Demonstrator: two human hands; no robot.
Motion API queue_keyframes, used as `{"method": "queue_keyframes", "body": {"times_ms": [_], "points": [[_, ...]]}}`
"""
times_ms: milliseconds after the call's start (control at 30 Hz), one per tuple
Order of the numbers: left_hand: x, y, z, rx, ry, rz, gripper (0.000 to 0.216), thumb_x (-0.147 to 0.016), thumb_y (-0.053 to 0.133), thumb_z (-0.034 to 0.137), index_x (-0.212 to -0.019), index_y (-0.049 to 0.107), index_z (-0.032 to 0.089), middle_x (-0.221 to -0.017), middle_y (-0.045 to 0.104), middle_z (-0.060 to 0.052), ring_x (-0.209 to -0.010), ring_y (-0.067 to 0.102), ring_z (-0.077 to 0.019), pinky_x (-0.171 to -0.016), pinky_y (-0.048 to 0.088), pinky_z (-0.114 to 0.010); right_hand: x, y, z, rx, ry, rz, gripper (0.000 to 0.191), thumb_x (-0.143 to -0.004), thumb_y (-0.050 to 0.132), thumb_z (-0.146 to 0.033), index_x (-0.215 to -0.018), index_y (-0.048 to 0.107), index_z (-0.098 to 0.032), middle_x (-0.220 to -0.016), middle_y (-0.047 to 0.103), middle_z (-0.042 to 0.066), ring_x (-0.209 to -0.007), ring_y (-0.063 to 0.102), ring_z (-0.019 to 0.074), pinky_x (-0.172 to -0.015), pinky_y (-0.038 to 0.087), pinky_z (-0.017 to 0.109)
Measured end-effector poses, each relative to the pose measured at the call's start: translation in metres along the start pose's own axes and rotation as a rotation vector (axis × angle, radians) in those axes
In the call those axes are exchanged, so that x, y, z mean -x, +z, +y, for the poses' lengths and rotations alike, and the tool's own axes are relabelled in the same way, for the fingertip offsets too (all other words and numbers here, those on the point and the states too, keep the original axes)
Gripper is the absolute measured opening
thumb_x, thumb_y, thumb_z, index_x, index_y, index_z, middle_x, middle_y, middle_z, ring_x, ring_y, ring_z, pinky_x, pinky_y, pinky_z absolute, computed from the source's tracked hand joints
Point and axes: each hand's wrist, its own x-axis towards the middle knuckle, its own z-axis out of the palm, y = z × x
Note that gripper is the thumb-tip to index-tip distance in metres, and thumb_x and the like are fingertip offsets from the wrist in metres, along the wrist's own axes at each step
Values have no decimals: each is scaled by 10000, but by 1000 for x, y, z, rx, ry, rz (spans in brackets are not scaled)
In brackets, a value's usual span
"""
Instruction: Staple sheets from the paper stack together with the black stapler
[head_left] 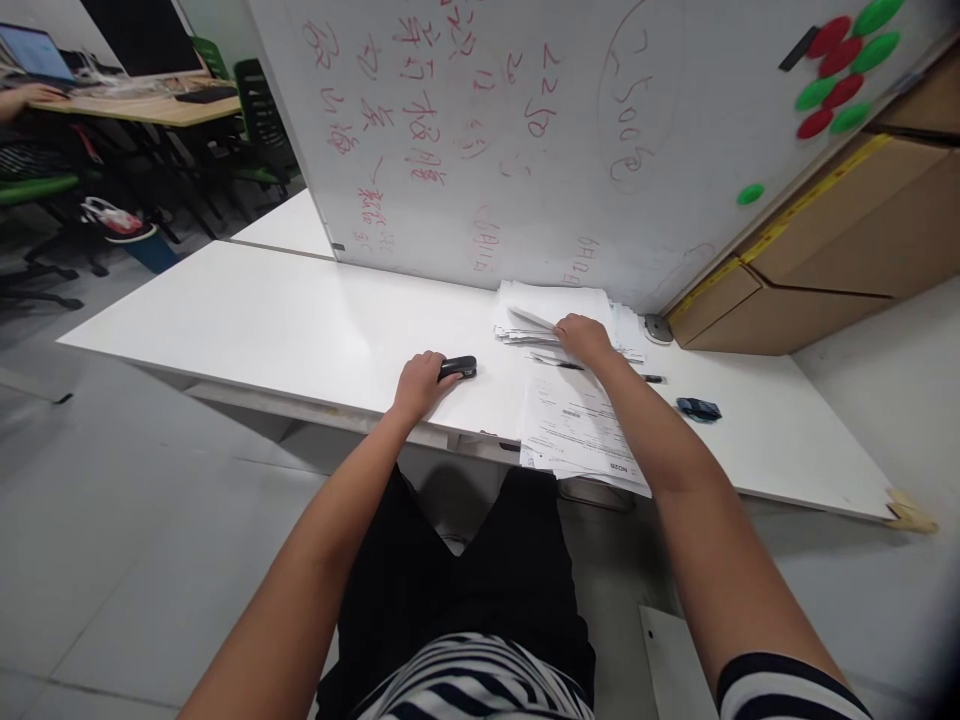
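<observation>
While the left hand [420, 385] lies on the white table [262, 320], seen from the head camera, its fingers are curled down over the rear end of a black stapler [459, 368]. The stapler lies flat on the tabletop, and its front end sticks out of that grip toward three o'clock. The closed fingers hide the rest of its body.

At about two o'clock from the stapler, the right hand [583, 338] rests on a paper stack [559, 300] that sits against the foot of the whiteboard [525, 130]. Its fingers bend down onto the top sheets. One sheet edge stands tilted up just beside the knuckles at nine o'clock, but the pictures do not show whether the fingertips pinch it or only press on it. The stack spreads from under the hand toward twelve and nine o'clock.

Printed sheets [577, 430] lie at six o'clock from the right hand, under the forearm, and hang a little over the table's near edge. A black pen [651, 378] lies at four o'clock from that hand, with a small dark blue object [699, 408] a little farther the same way. Red and green magnets [840, 75] cluster on the board at the view's one o'clock, above a cardboard box [840, 270]. Far off at ten o'clock, another person's hand [34, 95] rests at a desk beside a laptop [34, 52].
</observation>
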Motion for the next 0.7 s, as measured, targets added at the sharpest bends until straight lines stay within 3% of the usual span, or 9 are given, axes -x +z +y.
{"method": "queue_keyframes", "body": {"times_ms": [300, 533, 600, 700], "points": [[0, 0, -1, 36, -13, -16, 300, -888, 516, 475, -955, 559, 186, -900, 587, -97, -853, 529, -243, -705, 380, -348, 8, 7, -8, 43, -61, 197, 404, -955, 343, -250, -923, 705, -76, -882, 649, 177, -858, 550, 266, -670, 362, 326], [-1, 0, -1, -6, -21, -6, 325, -886, 503, 493, -961, 562, 182, -906, 601, -118, -872, 546, -274, -726, 393, -375, 31, -16, -20, 30, -137, 302, 416, -973, 309, -242, -884, 690, -101, -846, 624, 162, -816, 512, 251, -683, 356, 336], [-1, -1, 0, -12, -32, -1, 333, -880, 512, 490, -999, 568, 184, -948, 614, -129, -933, 552, -293, -778, 401, -400, 44, -27, -25, 20, -147, 354, 433, -980, 287, -255, -861, 681, -119, -822, 616, 153, -799, 506, 248, -688, 359, 342], [1, -6, 3, -18, -40, 111, 427, -867, 539, 479, -1175, 526, 184, -1181, 583, -176, -1180, 472, -340, -921, 365, -465, 71, -40, -33, -37, -146, 447, 439, -986, 273, -283, -843, 668, -155, -796, 610, 131, -792, 513, 241, -709, 382, 352]]}}
